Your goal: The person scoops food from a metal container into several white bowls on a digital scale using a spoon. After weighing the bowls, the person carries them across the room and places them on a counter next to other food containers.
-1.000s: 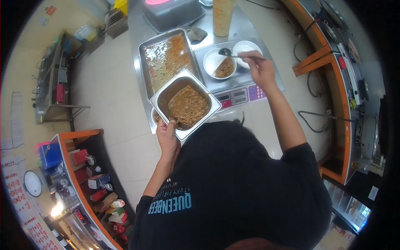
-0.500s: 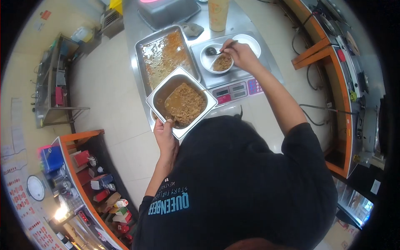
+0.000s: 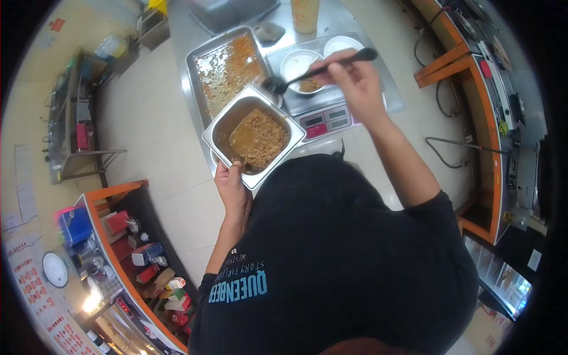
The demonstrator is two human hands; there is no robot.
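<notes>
My left hand point(image 3: 232, 180) grips the near corner of a square steel pan point(image 3: 220, 137), its thumb over the rim. Brown shredded food point(image 3: 260, 139) with some liquid lies in the pan, which is tilted. In my right hand point(image 3: 357, 83) is a black ladle point(image 3: 313, 72), its handle pointing up to the right and its dark bowl over the pan's far rim. Behind that hand a white bowl point(image 3: 294, 59), partly hidden, holds a portion of the same brown food. It stands on the steel plate of a weighing scale point(image 3: 329, 122). Another white bowl point(image 3: 341, 42) sits beside it.
A long steel tray point(image 3: 198, 77) of orange oily food lies left of the scale on the steel table point(image 3: 186, 35). Behind stand a grey tub point(image 3: 228, 15), a crumpled cloth point(image 3: 269, 32) and a tall cup point(image 3: 305, 15). Orange-edged shelving point(image 3: 112, 192) flanks the floor.
My right hand has lifted the ladle out of the white bowl and swung its bowl left, over the pan's far rim. The pan has shifted slightly left and up.
</notes>
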